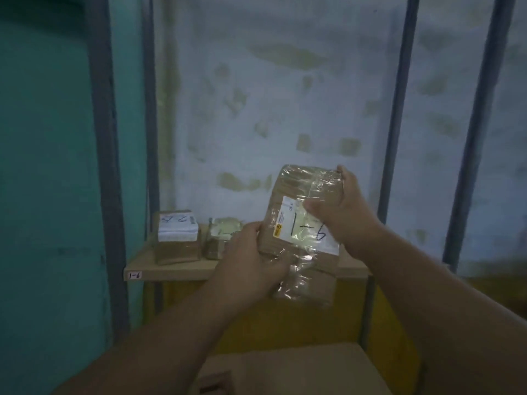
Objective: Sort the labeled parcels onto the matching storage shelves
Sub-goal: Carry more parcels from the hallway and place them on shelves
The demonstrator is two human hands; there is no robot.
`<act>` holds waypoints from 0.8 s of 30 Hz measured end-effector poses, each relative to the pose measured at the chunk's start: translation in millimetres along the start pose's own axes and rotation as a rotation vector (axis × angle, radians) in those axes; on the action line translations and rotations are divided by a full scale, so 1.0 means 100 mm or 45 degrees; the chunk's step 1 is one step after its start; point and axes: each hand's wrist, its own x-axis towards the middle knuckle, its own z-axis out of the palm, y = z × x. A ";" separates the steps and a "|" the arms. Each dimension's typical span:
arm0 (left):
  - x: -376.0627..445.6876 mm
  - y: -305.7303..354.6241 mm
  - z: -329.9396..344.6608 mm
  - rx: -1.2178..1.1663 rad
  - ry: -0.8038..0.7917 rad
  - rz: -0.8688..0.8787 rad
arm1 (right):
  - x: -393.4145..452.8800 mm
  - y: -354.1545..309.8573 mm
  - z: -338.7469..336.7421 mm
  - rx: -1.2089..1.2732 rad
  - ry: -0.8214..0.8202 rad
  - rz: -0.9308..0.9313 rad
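I hold a brown parcel [296,195] wrapped in clear tape, with a white label marked "1-6" in hand-written ink. My left hand [251,258] grips its lower left edge. My right hand [339,209] grips its upper right side, thumb on the label. The parcel hangs tilted in front of a wooden shelf [176,269] whose front edge bears a tag [134,275] reading "1-6". On that shelf stand a brown parcel with a white label [176,240] and a smaller taped parcel [218,238].
Grey metal uprights [108,166] [399,138] frame the rack, with a pale sheet behind. A teal wall [42,195] is on the left. A lower wooden shelf [285,366] lies near me, yellow surface behind it.
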 end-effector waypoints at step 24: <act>1.10 -0.25 0.73 0.650 0.319 -0.325 | 2.11 1.25 0.69 0.086 -0.665 0.177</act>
